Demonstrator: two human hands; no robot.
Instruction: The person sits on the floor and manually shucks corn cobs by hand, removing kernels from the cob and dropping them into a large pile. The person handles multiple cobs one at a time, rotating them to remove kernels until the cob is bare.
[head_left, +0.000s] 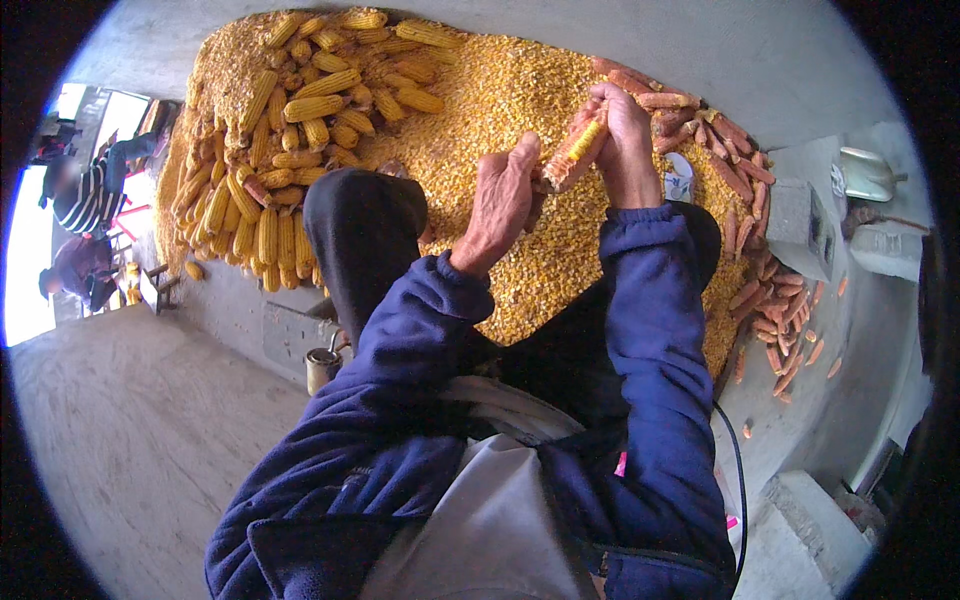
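A partly shelled corn cob (576, 151) is in my right hand (628, 139), tilted, with a strip of yellow kernels left on its reddish core. My left hand (501, 196) is beside the cob's lower end, thumb raised and fingers curled; what its fingers hold, if anything, is hidden. Under both hands spreads a heap of loose yellow kernels (551, 262). Unshelled ears of corn (313, 107) are piled at the upper left, beyond my bent knee. Bare reddish cobs (726, 135) lie along the heap's right edge.
More bare cobs (784, 322) are scattered on the floor at right, near a concrete block (799, 225) and a metal scoop (868, 174). A metal cup (322, 369) stands by my left knee. Two people (90, 191) are at the far left. A black cable (741, 487) runs at lower right.
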